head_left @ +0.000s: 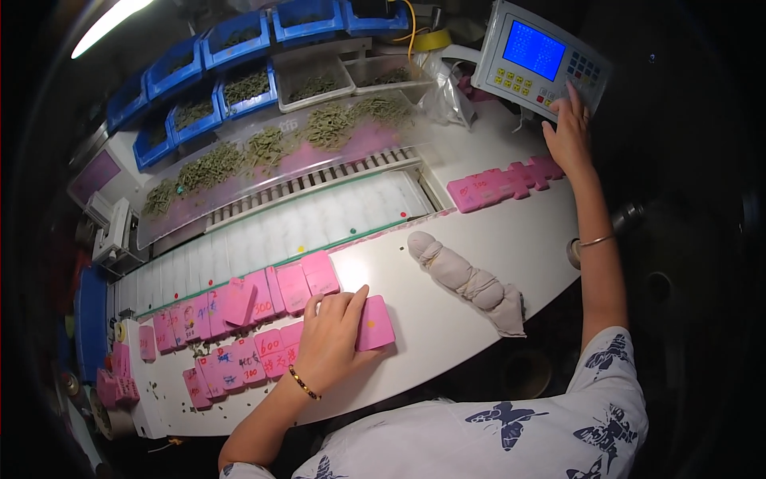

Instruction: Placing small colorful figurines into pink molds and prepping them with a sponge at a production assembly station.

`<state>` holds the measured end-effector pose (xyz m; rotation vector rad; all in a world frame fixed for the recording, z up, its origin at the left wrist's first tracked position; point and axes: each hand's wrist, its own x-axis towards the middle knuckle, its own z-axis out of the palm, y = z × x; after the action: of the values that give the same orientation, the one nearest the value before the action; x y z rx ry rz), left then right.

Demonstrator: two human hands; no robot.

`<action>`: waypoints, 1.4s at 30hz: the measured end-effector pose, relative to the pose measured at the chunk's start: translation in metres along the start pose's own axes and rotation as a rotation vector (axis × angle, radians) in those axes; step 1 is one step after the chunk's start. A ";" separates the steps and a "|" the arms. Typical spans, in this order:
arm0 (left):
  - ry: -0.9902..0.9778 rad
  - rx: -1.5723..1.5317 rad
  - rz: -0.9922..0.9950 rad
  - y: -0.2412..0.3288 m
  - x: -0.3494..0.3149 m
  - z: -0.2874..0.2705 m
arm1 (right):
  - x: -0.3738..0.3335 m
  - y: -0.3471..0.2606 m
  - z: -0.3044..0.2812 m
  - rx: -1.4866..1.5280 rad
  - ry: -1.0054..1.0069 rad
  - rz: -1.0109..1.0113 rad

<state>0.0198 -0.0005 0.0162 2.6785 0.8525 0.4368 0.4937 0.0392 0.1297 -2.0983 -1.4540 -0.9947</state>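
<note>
- Two bare hands are in play in the head view, spread well apart.
- Here's the left hand point(333, 331), low over the table point(383, 275), fingers bent, up against a pink block point(377, 323) at the right end of the near row point(271, 351); whether it grips, I cannot tell.
- Over to the right hand point(568, 128): holding nothing, loosely open, index finger out over the keys point(586, 65) of a control panel point(542, 60) with a lit blue screen.
- Behind the near row, a far row of pink blocks point(294, 287), one block point(239, 301) tilted on top!
- Between the hands, a wrapped cloth roll point(467, 275); beyond it, more pink blocks point(495, 189).
- Up back, blue bins point(238, 54) hold dried green pieces.
</note>
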 end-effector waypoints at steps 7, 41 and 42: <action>0.013 -0.047 -0.013 0.000 0.003 0.001 | 0.016 0.022 0.018 -0.110 -0.025 -0.012; 0.003 -0.094 -0.035 0.001 0.003 -0.004 | 0.026 0.033 0.001 -0.453 -0.026 -0.196; 0.030 -0.112 -0.024 0.000 0.002 -0.004 | 0.028 0.039 -0.001 -0.407 -0.009 -0.225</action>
<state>0.0202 0.0011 0.0200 2.5628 0.8421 0.5047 0.5347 0.0416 0.1537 -2.2424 -1.6288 -1.4756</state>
